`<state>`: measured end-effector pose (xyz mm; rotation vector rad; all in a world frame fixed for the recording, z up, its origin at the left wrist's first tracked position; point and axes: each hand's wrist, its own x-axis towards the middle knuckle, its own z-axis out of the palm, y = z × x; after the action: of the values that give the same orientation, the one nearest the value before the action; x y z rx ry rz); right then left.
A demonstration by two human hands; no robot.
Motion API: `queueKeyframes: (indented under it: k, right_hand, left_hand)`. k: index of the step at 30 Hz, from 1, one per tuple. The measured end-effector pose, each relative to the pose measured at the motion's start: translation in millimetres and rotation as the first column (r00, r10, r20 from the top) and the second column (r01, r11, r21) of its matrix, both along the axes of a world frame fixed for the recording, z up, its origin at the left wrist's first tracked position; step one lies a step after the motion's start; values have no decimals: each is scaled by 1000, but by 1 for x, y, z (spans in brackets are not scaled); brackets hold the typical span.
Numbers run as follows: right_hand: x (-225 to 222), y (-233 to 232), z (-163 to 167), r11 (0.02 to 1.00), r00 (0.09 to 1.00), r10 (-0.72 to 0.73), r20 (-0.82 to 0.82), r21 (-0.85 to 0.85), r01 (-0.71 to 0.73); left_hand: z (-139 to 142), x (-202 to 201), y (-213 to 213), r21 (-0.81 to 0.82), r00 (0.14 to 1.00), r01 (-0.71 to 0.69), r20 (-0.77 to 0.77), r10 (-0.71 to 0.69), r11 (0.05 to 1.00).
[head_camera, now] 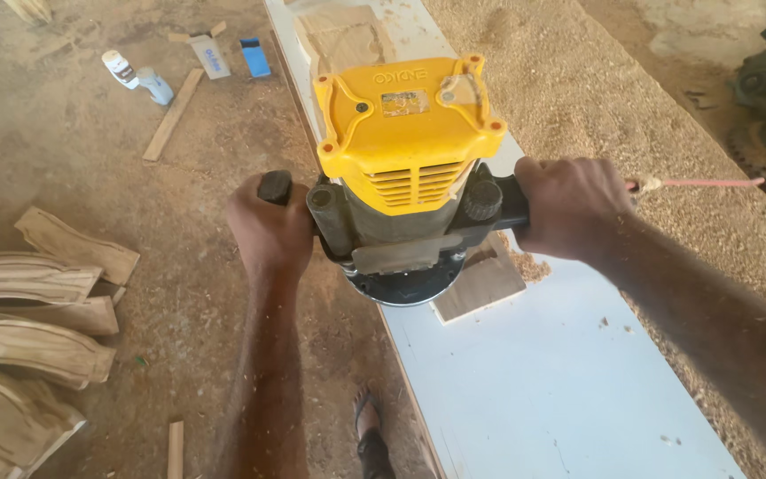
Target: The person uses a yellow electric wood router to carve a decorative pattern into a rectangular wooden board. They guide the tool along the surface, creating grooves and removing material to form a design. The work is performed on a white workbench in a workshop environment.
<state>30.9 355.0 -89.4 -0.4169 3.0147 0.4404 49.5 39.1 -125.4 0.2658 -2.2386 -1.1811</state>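
Observation:
A yellow-topped router (405, 168) with a black body stands on a small wooden piece (487, 282) at the left edge of a white board (543, 381). My left hand (269, 232) is closed around its left black handle. My right hand (571, 206) grips the right handle. The round base hangs slightly over the board's edge. The cutter under the base is hidden.
Sawdust covers the bench at the right (596, 98). Curved carved wooden pieces (24, 341) are stacked on the dirt floor at left. Bottles (137, 78), a small box (210, 55) and a wooden strip (173, 113) lie farther back. My sandalled foot (370, 426) shows below. A pink cord (702, 183) runs right.

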Motion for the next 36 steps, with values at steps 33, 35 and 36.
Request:
queueKeyframes:
  k: [33,35,36]
  right_hand:
    - [58,51,-27,983,969,49,-243,-158,-89]
    - [58,55,-24,979,962,69,-263,-170,-117]
    - [52,56,-23,979,963,76,-259,-164,-122]
  left_hand:
    - [-3,15,27,50,985,52,160,-59,997]
    - [-4,27,35,99,983,54,172,-71,994]
    - [-1,26,38,117,988,40,147,-57,992]
